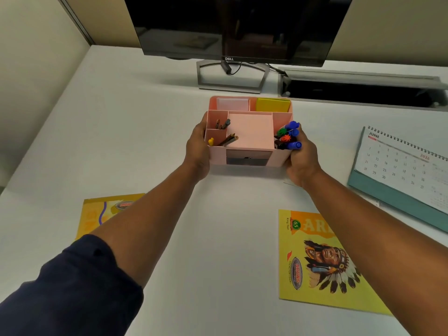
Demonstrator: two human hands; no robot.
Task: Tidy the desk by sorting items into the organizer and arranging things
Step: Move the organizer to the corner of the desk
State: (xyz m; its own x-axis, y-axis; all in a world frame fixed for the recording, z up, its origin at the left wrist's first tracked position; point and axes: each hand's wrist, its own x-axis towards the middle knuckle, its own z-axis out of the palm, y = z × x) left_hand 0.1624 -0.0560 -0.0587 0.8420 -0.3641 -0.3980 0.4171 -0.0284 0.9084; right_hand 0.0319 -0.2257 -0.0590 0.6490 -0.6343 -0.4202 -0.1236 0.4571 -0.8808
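Note:
A pink desk organizer [249,132] sits on the white desk, below the monitor. My left hand [197,147] grips its left wall and my right hand [301,161] grips its right wall. Pencils and pens [224,132] stand in its left compartments, coloured markers [288,137] fill the right one, and white [232,104] and yellow notepads [273,105] stand in the back slots. A small dark drawer [248,159] shows in its front.
Two yellow notebooks lie near me: one at the left [109,212] partly under my forearm, one at the right [320,265]. A desk calendar [397,170] stands at the right. The monitor [232,27] and its stand [231,77] are behind the organizer.

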